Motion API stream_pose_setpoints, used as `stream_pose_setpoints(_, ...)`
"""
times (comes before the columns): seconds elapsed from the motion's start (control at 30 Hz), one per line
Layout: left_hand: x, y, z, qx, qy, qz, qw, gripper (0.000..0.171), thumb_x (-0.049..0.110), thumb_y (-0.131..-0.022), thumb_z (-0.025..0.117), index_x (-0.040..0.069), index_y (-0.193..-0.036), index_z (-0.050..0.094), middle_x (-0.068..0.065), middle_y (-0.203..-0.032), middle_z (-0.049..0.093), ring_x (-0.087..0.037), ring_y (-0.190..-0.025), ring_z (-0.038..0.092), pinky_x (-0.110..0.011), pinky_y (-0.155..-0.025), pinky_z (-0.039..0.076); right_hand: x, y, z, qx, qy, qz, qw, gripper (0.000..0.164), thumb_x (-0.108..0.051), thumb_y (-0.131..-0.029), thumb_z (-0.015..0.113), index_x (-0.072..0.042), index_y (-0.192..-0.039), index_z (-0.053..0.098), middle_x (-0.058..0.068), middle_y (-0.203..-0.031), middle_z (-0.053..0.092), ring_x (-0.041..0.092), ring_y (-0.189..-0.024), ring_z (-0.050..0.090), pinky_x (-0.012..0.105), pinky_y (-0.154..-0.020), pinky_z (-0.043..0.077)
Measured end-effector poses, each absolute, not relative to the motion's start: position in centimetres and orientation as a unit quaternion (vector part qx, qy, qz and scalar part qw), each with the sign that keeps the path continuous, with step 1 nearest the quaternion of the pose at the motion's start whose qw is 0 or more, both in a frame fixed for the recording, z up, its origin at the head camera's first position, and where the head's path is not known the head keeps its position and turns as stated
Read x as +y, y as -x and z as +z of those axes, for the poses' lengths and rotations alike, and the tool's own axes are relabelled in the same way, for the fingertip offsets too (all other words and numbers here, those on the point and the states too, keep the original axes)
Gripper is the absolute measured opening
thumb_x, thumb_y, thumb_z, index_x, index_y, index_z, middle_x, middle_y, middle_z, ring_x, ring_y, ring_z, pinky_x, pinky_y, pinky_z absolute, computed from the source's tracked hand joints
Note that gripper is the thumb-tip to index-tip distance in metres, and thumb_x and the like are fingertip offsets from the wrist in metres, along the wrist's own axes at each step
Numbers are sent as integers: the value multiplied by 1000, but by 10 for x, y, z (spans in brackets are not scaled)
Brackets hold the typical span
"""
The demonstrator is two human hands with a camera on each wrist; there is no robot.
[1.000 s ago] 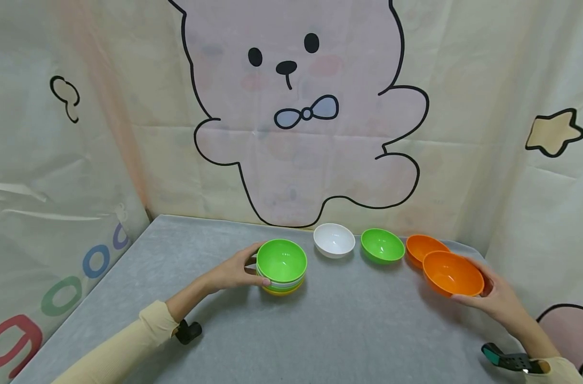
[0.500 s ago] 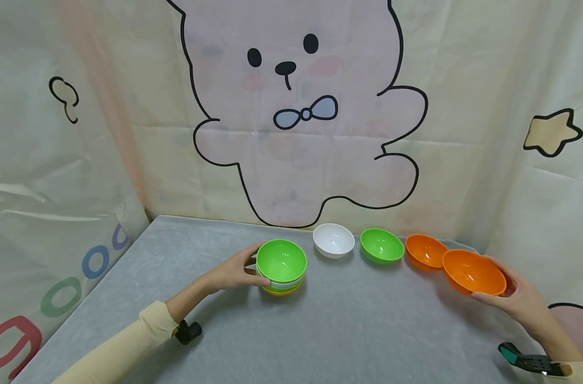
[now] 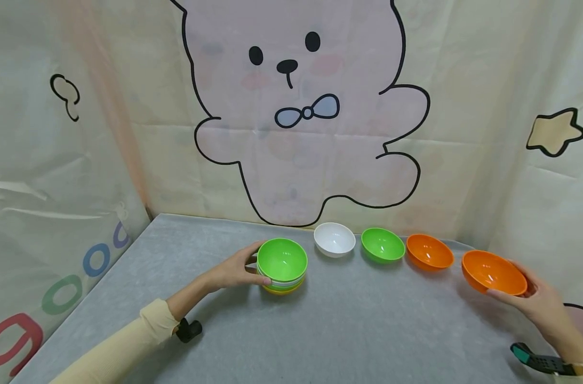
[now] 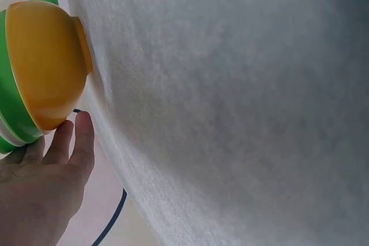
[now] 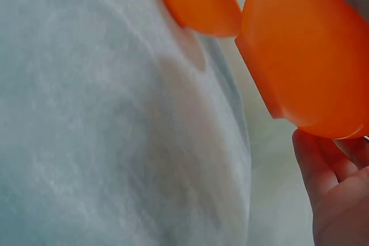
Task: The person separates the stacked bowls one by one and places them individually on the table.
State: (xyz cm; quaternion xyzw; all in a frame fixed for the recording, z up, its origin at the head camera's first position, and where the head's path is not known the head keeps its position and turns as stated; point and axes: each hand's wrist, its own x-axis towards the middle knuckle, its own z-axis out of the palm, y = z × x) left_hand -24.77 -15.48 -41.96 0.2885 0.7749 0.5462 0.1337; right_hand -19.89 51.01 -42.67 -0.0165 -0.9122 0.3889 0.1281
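My left hand (image 3: 233,273) grips a nested stack of bowls from its left side. A green bowl (image 3: 282,260) tops the stack, with white and green rims under it and a yellow bowl (image 4: 49,64) at the bottom. At the far right, my right hand (image 3: 536,301) holds an orange bowl (image 3: 493,272), thumb near its front side and fingers behind. The right wrist view shows this bowl (image 5: 311,50) raised off the cloth and tilted, its foot ring visible. Some fingers of each hand are hidden behind the bowls.
Along the back edge of the grey cloth-covered table (image 3: 358,330) stand a white bowl (image 3: 334,240), a green bowl (image 3: 382,245) and a second orange bowl (image 3: 429,252). A curtain (image 3: 469,176) with a printed bear hangs right behind the table.
My right hand has carried the orange bowl to the right, away from the other orange bowl it overlapped before. The left hand and its stack have stayed in place.
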Motion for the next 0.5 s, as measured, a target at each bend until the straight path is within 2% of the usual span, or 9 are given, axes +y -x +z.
stream_pose_setpoints(0.07, -155, 248, -420, 775, -289, 546, 135, 90, 19, -88, 83, 12, -159, 30, -11, -152, 40, -37, -136, 44, -43, -103, 47, 512, 200, -428, -915, 20, 382, 128, 94, -26, -94, 77, 8, -157, 17, 31, -133, 35, -5, -92, 39, 6, -66, 46)
stream_pose_setpoints(0.13, -155, 249, -419, 775, -291, 545, 134, 89, 19, -88, 83, 11, -159, 30, -11, -152, 40, -38, -136, 44, -43, -103, 47, 513, 202, -429, -916, 24, 380, 126, 94, -27, -94, 77, 9, -157, 17, 34, -134, 34, -4, -92, 39, 6, -66, 46)
stream_pose_setpoints(0.33, -154, 249, -418, 775, -289, 545, 134, 88, 18, -88, 83, 11, -159, 31, -12, -152, 40, -38, -136, 44, -43, -104, 47, 519, 211, -432, -916, 40, 383, 113, 95, -33, -95, 76, 9, -157, 17, 33, -135, 35, -4, -92, 38, 7, -65, 45)
stream_pose_setpoints(0.5, -154, 247, -417, 770, -291, 550, 138, 88, 16, -88, 83, 11, -159, 31, -12, -152, 40, -38, -137, 43, -43, -104, 46, 524, 221, -433, -918, 56, 379, 102, 96, -39, -95, 74, 12, -155, 18, 36, -138, 34, 7, -95, 40, 7, -62, 44)
